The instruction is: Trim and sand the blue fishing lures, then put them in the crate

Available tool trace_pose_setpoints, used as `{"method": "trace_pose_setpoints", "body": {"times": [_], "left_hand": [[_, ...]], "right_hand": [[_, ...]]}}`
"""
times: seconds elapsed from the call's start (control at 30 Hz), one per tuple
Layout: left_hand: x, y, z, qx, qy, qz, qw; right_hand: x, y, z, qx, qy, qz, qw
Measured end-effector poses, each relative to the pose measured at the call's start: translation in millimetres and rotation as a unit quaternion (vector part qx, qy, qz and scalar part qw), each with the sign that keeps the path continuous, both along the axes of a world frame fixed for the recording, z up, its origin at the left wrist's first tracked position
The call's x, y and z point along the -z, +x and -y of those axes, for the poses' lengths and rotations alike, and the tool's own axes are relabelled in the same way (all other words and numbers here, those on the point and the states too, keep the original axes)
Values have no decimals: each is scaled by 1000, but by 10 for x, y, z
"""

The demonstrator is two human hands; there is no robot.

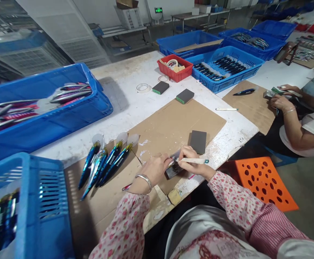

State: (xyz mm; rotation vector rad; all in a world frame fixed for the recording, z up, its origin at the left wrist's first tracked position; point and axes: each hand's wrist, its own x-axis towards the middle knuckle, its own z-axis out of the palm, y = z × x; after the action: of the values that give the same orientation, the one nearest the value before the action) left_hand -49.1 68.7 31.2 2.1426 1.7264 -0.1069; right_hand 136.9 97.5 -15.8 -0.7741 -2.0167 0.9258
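Note:
My left hand (157, 169) is closed over the cardboard near the table edge, pinching what looks like a fishing lure, mostly hidden by the fingers. Close against it, my right hand (191, 162) grips a slim white-handled tool (196, 160) with a teal end; its working tip is hidden at the fingers. Beneath both hands sits a dark block (173, 172). Just beyond them lies a grey sanding block (198, 141). Several shiny blue-black fishing lures (115, 158) with clear round tabs rest side by side to the left.
Blue bins of lures stand at left (92, 104) and lower left (49, 187). Farther back are two green-edged sanding blocks (185, 96), a tape roll (142, 87), a red box (175, 72) and a blue lure basket (227, 79). A co-worker's hands (283, 99) work at right, beyond an orange stool (264, 180).

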Motion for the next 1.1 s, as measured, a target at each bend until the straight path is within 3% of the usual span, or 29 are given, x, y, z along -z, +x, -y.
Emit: {"method": "trace_pose_setpoints", "body": {"times": [0.2, 0.43, 0.67, 0.83, 1.1], "left_hand": [[16, -4, 6, -8, -1, 7, 1000], [-25, 9, 7, -6, -8, -1, 1000], [-37, 38, 14, -11, -10, -15, 1000], [-54, 44, 9, -17, -19, -11, 1000], [-28, 14, 19, -9, -5, -4, 1000]], "right_hand": [[122, -67, 26, 29, 90, 39, 995], [153, -84, 28, 35, 123, 74, 989], [98, -61, 14, 9, 100, 99, 990], [63, -35, 8, 14, 68, 42, 997], [144, -79, 32, 36, 108, 67, 991]]}}
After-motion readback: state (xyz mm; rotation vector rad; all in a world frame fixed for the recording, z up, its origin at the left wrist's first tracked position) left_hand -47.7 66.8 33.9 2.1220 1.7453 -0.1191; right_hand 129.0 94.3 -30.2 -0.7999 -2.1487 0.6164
